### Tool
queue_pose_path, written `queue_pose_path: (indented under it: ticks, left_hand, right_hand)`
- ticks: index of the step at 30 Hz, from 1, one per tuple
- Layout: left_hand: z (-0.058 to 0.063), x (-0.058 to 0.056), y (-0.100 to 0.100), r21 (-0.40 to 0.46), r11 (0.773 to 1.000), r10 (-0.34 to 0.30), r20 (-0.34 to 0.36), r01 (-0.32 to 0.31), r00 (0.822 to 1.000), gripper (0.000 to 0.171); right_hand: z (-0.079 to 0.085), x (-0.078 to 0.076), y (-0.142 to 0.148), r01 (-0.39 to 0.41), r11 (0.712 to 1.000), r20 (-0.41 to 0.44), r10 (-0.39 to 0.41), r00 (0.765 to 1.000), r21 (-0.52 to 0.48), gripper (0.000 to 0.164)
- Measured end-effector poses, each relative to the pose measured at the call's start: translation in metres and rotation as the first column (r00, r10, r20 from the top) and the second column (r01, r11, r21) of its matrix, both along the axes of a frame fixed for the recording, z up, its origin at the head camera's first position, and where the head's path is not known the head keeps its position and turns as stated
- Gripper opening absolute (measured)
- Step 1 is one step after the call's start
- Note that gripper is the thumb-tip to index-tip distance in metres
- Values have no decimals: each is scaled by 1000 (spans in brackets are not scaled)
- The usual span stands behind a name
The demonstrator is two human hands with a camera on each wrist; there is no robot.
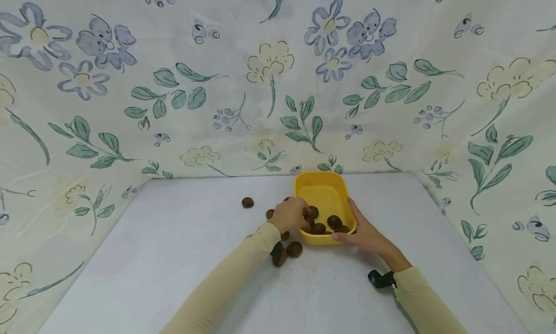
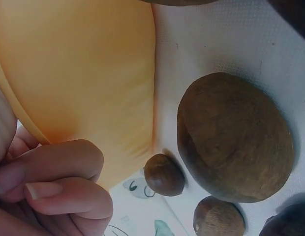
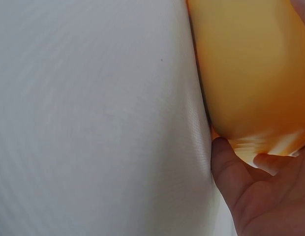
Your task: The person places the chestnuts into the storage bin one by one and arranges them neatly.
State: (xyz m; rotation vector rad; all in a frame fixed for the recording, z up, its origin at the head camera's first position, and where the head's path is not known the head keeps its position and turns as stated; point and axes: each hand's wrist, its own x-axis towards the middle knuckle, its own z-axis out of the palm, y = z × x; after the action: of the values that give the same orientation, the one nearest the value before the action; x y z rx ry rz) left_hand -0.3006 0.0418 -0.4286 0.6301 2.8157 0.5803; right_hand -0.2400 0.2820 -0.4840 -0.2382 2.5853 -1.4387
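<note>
White flower-print cloth (image 1: 230, 59) hangs right behind the far edge of the white desk (image 1: 187, 237); looks like no slack that way. Yellow round-cornered plastic tub (image 1: 323, 188) is up near that edge, right of centre. Bare desk to its right, wider stretch out left, so sideways moves look easy.

Right hand (image 1: 367, 235) grips the near right corner: thumb over the near rim, fingers along the right wall. Left hand (image 1: 288, 215) is across the left rim, fingers curled close together; can't tell if they pinch anything.

Brown round nuts (image 1: 334, 221): several bunched at the tub's near end, others loose on the desk left of it.

My read: step in hand is shifting nuts between desk and tub, direction unclear. Next move calls for left fingers clearing the rim, tub held steady.
</note>
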Motion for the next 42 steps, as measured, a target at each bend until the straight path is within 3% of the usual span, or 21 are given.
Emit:
queue_pose_path:
  ticks: [11,16,21,29,35,42]
  left_hand:
    - [2,4,-4,26,999,23,12,-23,1000,41]
    - [9,6,-17,161,987,34,-36,-28,999,51]
    - [21,3,-46,350,932,135,-109,-89,985,50]
    - [25,-10,-92,472,858,312,-169,-201,935,47]
    - [22,-17,-117,582,777,401,-164,-240,901,43]
    - [12,-23,-131,665,685,499,-133,-296,856,40]
  right_hand:
    - [-1,-1,0,-12,1000,-23,12,1000,-16,123]
    - [-1,0,2,-10,1000,-23,9,1000,-6,124]
    - [-1,0,2,-19,1000,-43,18,999,-15,124]
    - [-2,0,2,-31,998,-69,28,997,-49,122]
    - [-2,-2,2,-15,1000,-31,15,999,-22,124]
    - [-1,-2,1,0,1000,3,0,1000,-8,126]
